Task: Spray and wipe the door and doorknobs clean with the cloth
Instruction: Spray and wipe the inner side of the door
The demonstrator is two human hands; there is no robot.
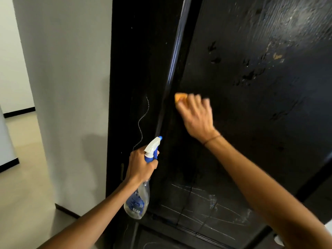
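A black door point(251, 123) fills the right side, with wet smears and spray film at its upper right and white scratch marks low down. My right hand point(195, 116) presses an orange cloth point(180, 98) against the door near its left edge; the hand is motion-blurred. My left hand point(141, 165) grips the neck of a clear spray bottle point(138, 200) with a white and blue trigger head point(152, 146), held in front of the black door frame point(136, 78). No doorknob is visible.
A white wall point(71, 87) stands left of the frame, with a black skirting board point(66, 210) at its foot. Pale floor tiles point(23, 186) stretch away at the lower left. A white chalk-like squiggle point(143, 121) runs down the frame.
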